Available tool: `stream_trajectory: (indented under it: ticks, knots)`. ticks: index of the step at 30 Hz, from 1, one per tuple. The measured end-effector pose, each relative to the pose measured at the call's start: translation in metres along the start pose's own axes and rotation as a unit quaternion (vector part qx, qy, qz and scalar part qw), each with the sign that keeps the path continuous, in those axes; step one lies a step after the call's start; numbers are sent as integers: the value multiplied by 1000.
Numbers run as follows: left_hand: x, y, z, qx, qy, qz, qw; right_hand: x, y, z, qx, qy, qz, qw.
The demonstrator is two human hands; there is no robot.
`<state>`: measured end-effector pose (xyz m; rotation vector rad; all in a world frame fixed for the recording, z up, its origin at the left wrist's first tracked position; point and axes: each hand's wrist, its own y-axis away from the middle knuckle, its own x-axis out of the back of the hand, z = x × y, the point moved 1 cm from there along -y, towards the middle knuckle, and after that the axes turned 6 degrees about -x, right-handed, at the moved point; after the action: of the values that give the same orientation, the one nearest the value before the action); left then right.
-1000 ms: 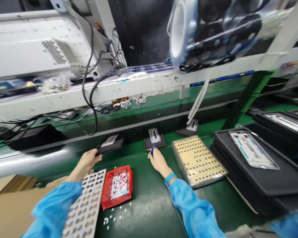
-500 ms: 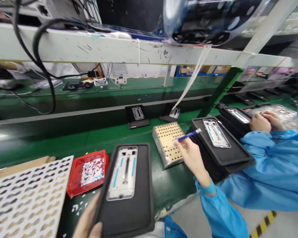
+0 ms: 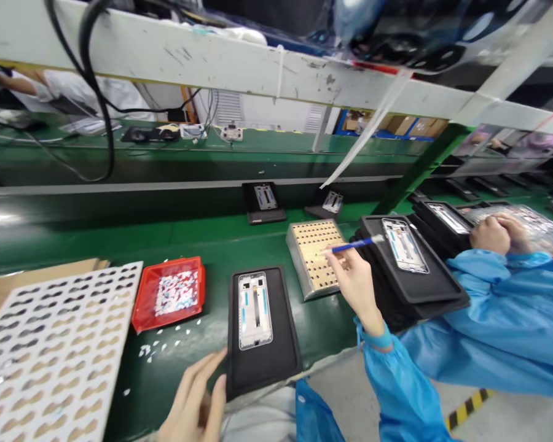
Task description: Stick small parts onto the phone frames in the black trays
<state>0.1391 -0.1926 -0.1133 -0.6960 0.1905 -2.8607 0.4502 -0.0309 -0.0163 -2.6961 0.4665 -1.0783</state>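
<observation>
A black tray lies on the bench in front of me, with a silver phone frame bearing blue strips set in it. My left hand is at the tray's left edge, fingers apart and curved, fingertips at or very near its side. Further right, my right hand in a blue sleeve pinches a slim blue pen-like tool. The tool's near end is blurred over a gold-topped block with rows of small dark holes; I cannot tell whether it touches.
A red bin of small white and blue pieces stands left, loose bits beside it. A white board with shaped cutouts lies further left. Stacked black trays stand right, near a co-worker's clasped hands. A shelf beam crosses above.
The tray with the phone frame was tilted up in my left hand; now it lies flat on the bench and the left fingers have loosened. My right hand still holds the blue tool.
</observation>
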Motion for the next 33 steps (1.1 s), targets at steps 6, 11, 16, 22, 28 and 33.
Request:
stream_trajectory:
  ticks: [6,11,16,22,28,33]
  knots:
    - [-19,-37,59,97,279,-83,952,-29,89,-55,-58,-316,-172,931]
    - [-32,-49,73,206,414,-66,884,-47,113,-64,2,-350,-169,921]
    - [-31,-44,66,221,420,-14,880,-53,115,-61,138,-323,-172,920]
    - [-37,-40,56,90,340,98,931,-61,125,-59,85,-280,-119,949]
    - [-37,-36,54,-122,140,173,967,-69,135,-60,-64,-338,-126,930]
    - [-36,-39,54,-212,20,200,956,-71,142,-64,-110,-340,-117,927]
